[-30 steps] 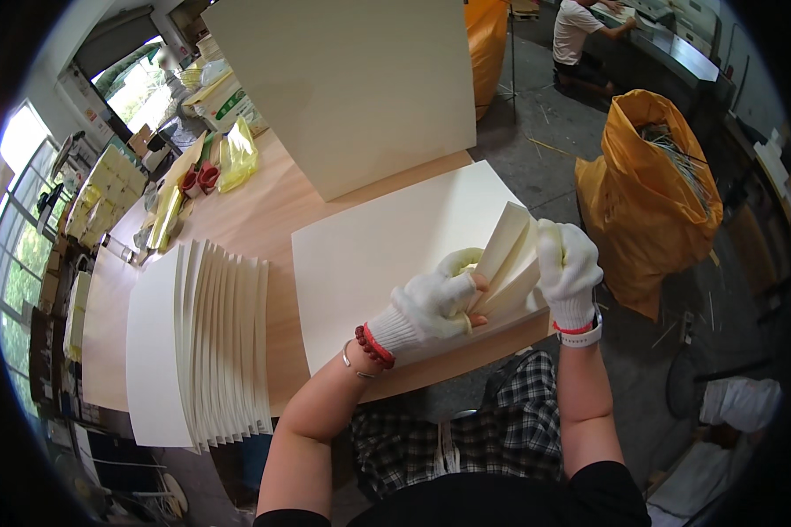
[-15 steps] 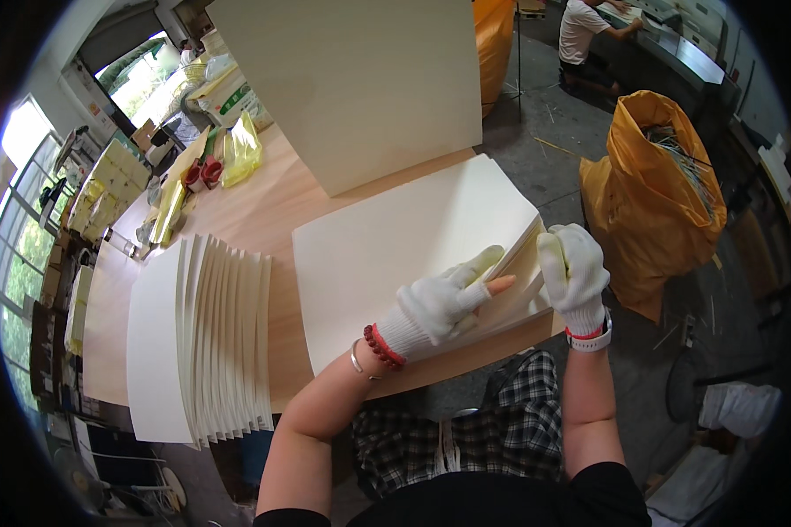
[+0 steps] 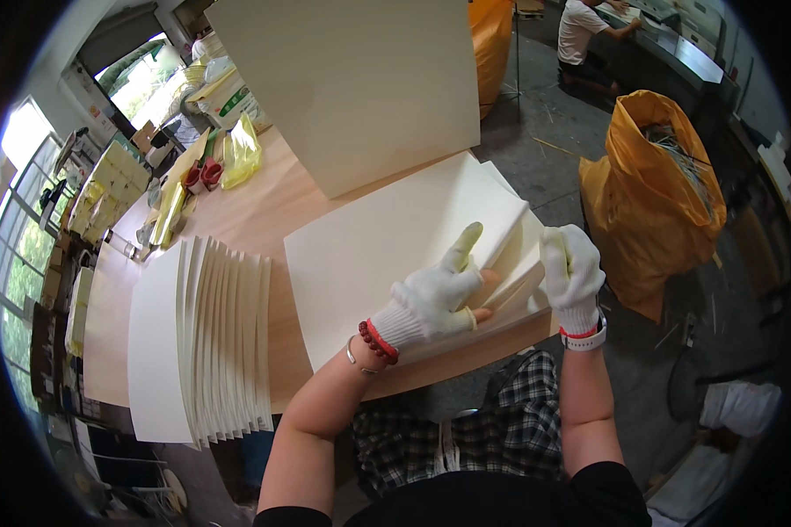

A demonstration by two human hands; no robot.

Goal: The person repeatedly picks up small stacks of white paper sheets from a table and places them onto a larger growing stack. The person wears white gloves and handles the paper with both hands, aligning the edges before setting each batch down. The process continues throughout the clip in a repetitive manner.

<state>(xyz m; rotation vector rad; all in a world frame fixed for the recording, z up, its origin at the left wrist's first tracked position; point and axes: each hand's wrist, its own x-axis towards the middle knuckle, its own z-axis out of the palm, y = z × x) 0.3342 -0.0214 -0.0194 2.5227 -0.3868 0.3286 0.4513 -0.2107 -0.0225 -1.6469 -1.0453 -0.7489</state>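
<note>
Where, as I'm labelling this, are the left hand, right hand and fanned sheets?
Left hand (image 3: pixel 432 300), head view: back of the hand.
Right hand (image 3: pixel 573 269), head view: middle of the fist.
Fanned sheets (image 3: pixel 220 342), head view: layered edges, mid-fan.

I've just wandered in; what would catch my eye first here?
Probably the big orange sack of thin strips on the floor, right of the table. Next, nearer the middle, the white-gloved left hand, fingers spread on large pale sheets, and the gloved right hand, curled at their raised right edge. A fanned row of white sheets lies at the table's left.
</note>
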